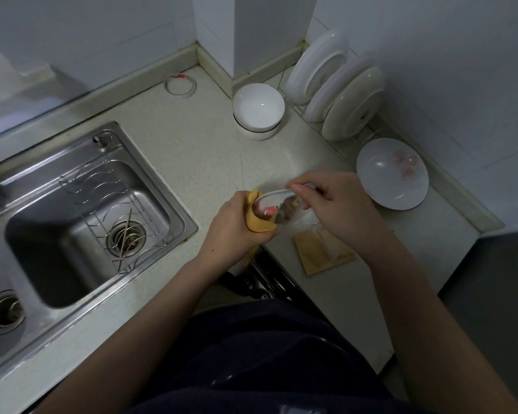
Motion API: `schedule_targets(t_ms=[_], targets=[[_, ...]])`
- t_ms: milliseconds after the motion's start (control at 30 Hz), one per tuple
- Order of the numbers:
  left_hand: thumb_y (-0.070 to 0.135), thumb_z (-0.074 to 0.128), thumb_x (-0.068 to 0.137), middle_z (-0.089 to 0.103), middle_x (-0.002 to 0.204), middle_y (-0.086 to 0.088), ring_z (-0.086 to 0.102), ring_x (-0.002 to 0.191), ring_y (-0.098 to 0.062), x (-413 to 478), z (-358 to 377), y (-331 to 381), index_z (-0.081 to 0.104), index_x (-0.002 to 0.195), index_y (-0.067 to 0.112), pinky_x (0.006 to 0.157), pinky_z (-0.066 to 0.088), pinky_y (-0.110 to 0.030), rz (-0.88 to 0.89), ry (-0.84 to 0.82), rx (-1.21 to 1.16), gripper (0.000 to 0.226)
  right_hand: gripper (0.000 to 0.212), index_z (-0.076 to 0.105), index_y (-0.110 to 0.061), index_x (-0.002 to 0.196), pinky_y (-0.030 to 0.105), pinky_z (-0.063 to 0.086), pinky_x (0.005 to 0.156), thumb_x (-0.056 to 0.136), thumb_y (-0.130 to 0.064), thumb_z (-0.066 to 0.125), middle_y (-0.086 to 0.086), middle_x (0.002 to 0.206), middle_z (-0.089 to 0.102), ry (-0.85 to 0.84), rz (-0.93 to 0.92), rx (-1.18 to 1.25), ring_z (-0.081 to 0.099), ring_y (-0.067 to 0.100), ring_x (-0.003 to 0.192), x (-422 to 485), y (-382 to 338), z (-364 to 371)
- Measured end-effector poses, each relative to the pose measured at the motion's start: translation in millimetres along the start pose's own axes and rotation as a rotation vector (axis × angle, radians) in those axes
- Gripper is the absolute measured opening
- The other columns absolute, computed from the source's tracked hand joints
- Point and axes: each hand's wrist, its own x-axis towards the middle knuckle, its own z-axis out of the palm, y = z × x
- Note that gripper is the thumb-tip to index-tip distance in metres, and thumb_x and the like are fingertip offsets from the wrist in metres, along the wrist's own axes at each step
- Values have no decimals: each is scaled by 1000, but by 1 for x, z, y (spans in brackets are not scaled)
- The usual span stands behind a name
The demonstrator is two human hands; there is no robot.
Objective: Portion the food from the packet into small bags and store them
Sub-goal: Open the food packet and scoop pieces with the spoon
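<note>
My left hand (237,222) grips a yellow food packet (259,224) above the counter's front edge. My right hand (332,204) pinches the rim of a small clear bag (277,201) held against the packet's mouth. Mixed food pieces show inside the bag near my right fingers. A flat stack of yellowish small bags (320,252) lies on the counter just below my right wrist.
A steel double sink (81,216) with a wire rack lies at left. Stacked white bowls (257,112) stand at the back; a dish rack with plates (335,94) leans by the right wall. A white plate (392,174) lies right of my hands. A tape roll (180,85) sits behind.
</note>
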Motion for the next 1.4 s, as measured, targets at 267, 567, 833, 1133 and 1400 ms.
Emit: schedule_targets(t_ms=[267,567,833,1133,1400], targets=[[50,82,64,59,100,11,56,90,-6,0,1,-4,43,108,33,65,41,-18,-6,-7,-2,62,15,72,-9,96,6,38,47,93,-16,59,-11,59,57,160,124,74,55,-5,49,2,10,-20],[52,82,63,61,98,12,57,88,-5,1,1,-7,44,106,33,64,39,-17,-28,-5,-22,61,20,69,-4,83,16,32,52,94,-17,57,0,63,55,335,12,-350,47,15,56,10,34,-42],[48,84,63,60,97,11,58,87,-5,1,1,-7,45,107,31,65,42,-18,-24,2,-25,61,24,63,-6,116,33,49,77,95,-12,52,11,108,66,-158,-186,-673,64,26,91,27,45,-14],[51,83,63,58,96,13,56,85,-1,0,0,-10,45,108,31,63,40,-16,-33,1,-5,62,17,67,-9,103,27,41,66,89,-13,57,8,95,65,-535,-71,-925,63,22,83,62,57,12],[52,82,62,58,97,10,56,85,-5,-1,-1,-12,44,107,29,62,40,-17,-41,14,9,63,15,64,-6,87,26,41,61,94,-13,53,0,63,46,-681,347,-842,46,14,57,72,49,39]])
